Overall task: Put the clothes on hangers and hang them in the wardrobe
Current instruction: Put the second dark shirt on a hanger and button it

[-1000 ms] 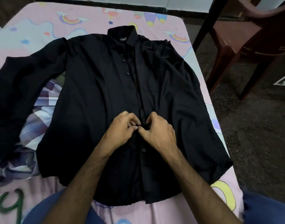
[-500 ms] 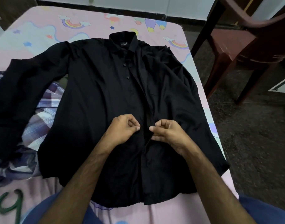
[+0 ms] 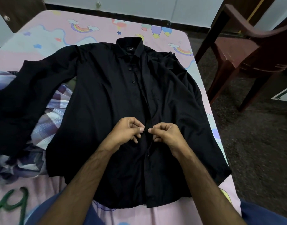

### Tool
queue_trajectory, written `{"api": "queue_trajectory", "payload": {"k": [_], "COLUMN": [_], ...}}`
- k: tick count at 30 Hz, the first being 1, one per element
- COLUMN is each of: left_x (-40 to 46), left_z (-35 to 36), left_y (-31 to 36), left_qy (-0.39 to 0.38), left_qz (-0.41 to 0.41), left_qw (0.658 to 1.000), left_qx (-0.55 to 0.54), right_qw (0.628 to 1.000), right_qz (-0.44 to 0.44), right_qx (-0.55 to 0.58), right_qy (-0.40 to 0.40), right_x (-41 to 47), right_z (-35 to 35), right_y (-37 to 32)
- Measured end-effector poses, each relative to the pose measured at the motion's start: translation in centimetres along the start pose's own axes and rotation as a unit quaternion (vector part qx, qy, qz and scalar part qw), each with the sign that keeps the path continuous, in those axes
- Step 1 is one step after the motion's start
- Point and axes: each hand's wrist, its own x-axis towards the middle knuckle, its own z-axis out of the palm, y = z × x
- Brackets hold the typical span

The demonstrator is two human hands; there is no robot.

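A black long-sleeved shirt (image 3: pixel 107 103) lies front-up on the bed, collar toward the far end. My left hand (image 3: pixel 124 132) pinches the left edge of the button placket at mid-front. My right hand (image 3: pixel 168 135) pinches the right placket edge just opposite, thumb and forefinger almost meeting the left ones. The placket gapes open from the hands up toward the collar. Below the hands one button shows on the overlapped placket. A green hanger (image 3: pixel 11 207) lies at the bed's near left corner, partly out of frame.
A purple-and-white checked garment (image 3: pixel 46 124) is bunched under the shirt's left sleeve. The bed (image 3: pixel 42 41) has a pink cartoon-print sheet. A dark red plastic chair (image 3: pixel 246 51) stands on the floor to the right. My blue-clad knees are at the bottom.
My hands parted slightly, then came back together on the placket. The view tilted up a little, so the shirt sits lower in frame.
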Motion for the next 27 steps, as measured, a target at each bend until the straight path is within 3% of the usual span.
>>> {"api": "queue_trajectory", "payload": {"k": [10, 27], "left_x": [0.1, -0.1], "left_z": [-0.1, 1.1], "left_y": [-0.3, -0.4], "left_qy": [-0.006, 0.073], "left_qz": [0.007, 0.006], "left_qw": [1.000, 0.997], "left_qx": [-0.021, 0.016], "right_qw": [0.996, 0.998], "right_qz": [-0.030, -0.044], "right_qx": [-0.046, 0.031], "right_qy": [0.072, 0.018], "right_x": [0.2, -0.2], "right_z": [2.1, 1.0], "right_y": [1.5, 1.6]}}
